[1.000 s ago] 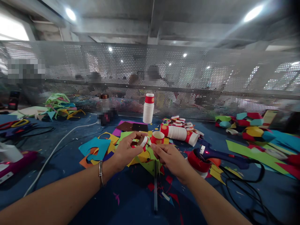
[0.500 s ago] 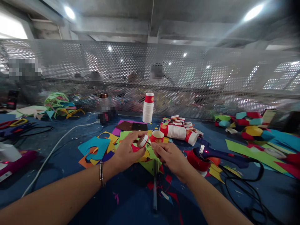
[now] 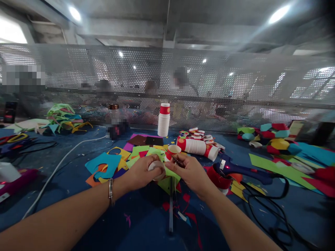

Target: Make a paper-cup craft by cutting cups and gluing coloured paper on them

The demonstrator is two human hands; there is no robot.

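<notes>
From afar I had both forearms (image 3: 65,213) angled inward, the left hand (image 3: 141,171) clasping a round white piece (image 3: 158,165) and the right hand (image 3: 193,174), apart from it, pinching a small dark object (image 3: 178,161), while the red-and-white cup (image 3: 172,152) sat between and just beyond them.

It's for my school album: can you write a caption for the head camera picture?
Left hand holds a round piece, right hand a dark thing, near a cup and colored paper.
</notes>
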